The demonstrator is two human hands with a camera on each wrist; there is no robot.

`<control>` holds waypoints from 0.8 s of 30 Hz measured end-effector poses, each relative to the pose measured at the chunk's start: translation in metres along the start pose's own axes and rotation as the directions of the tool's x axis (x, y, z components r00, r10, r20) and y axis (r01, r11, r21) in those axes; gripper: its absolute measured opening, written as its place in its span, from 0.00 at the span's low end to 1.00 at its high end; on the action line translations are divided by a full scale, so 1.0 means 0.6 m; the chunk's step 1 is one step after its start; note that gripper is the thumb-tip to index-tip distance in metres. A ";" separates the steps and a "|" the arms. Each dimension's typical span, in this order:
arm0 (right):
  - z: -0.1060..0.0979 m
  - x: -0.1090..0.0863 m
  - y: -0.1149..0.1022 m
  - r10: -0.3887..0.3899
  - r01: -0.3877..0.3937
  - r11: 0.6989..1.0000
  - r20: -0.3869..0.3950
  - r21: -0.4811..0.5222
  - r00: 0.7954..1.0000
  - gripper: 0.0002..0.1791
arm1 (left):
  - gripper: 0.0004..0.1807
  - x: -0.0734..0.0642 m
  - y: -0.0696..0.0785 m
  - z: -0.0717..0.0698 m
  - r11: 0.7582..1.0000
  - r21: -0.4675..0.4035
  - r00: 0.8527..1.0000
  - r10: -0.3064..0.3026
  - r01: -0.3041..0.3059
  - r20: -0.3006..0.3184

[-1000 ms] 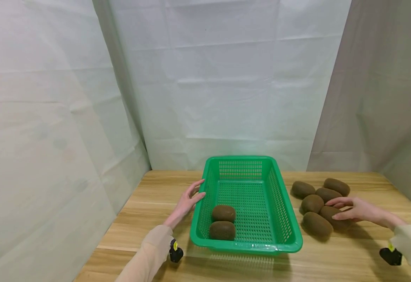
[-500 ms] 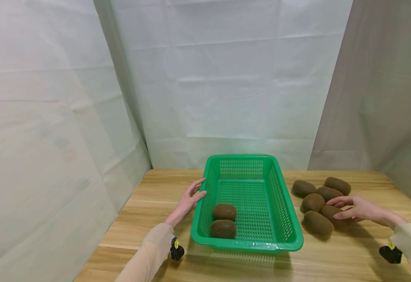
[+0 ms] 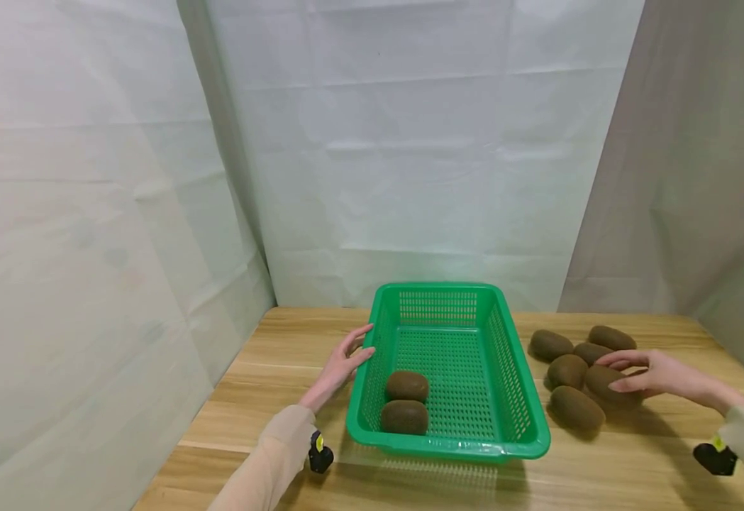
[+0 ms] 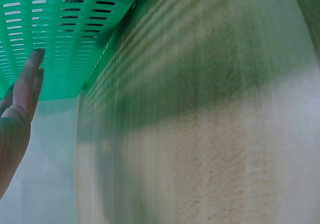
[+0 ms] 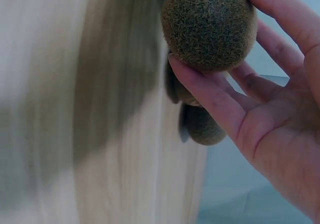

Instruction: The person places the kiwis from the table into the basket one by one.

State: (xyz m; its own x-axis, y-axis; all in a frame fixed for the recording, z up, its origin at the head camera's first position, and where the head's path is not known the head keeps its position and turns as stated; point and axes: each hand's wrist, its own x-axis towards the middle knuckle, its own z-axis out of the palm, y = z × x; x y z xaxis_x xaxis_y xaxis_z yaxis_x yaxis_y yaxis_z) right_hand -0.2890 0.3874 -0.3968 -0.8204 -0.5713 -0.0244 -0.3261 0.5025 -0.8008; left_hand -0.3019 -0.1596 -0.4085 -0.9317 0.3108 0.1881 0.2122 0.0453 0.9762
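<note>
My right hand grips a brown, fuzzy kiwi between thumb and fingers at the right of the table. In the right wrist view this kiwi is held near the fingertips, with other kiwis behind it. A green plastic basket with slotted walls stands mid-table. Two kiwis lie side by side in its near left corner. My left hand touches the basket's left rim with extended fingertips. The left wrist view has those fingers against the slotted side wall.
Several loose kiwis lie clustered right of the basket, around the held one. The wooden table ends at hanging pale cloth behind and at both sides.
My right hand has drawn the kiwi up a little and slightly to the right, off its neighbours. The left hand and the basket keep their places.
</note>
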 end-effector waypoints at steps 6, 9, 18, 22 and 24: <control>-0.007 0.010 -0.016 -0.020 0.017 0.998 -0.058 -0.055 0.998 0.22 | 0.29 -0.001 0.000 0.001 1.000 0.004 1.000 -0.002 0.003 -0.008; -0.011 0.019 -0.030 -0.055 0.051 0.997 -0.058 -0.055 0.997 0.22 | 0.29 0.000 -0.001 0.000 1.000 0.002 1.000 -0.002 0.002 -0.008; -0.016 0.049 -0.076 -0.075 0.073 0.995 -0.039 -0.063 0.996 0.24 | 0.29 -0.002 0.000 0.002 1.000 0.027 1.000 0.006 -0.006 -0.012; -0.016 0.065 -0.093 -0.129 0.124 0.986 -0.038 -0.113 0.991 0.24 | 0.28 -0.003 0.003 0.002 0.999 0.033 1.000 0.001 -0.001 -0.015; -0.015 0.073 -0.103 -0.149 0.144 0.982 -0.034 -0.123 0.988 0.24 | 0.28 -0.003 0.004 0.002 1.000 0.030 1.000 0.002 -0.001 -0.016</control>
State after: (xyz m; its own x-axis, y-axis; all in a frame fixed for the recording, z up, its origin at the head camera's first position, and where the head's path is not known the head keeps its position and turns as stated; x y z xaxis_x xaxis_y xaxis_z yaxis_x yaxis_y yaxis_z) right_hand -0.3092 0.3373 -0.3429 -0.7778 -0.6177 0.1157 -0.4964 0.4910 -0.7158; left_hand -0.2993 -0.1587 -0.4065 -0.9358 0.2960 0.1914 0.2220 0.0732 0.9723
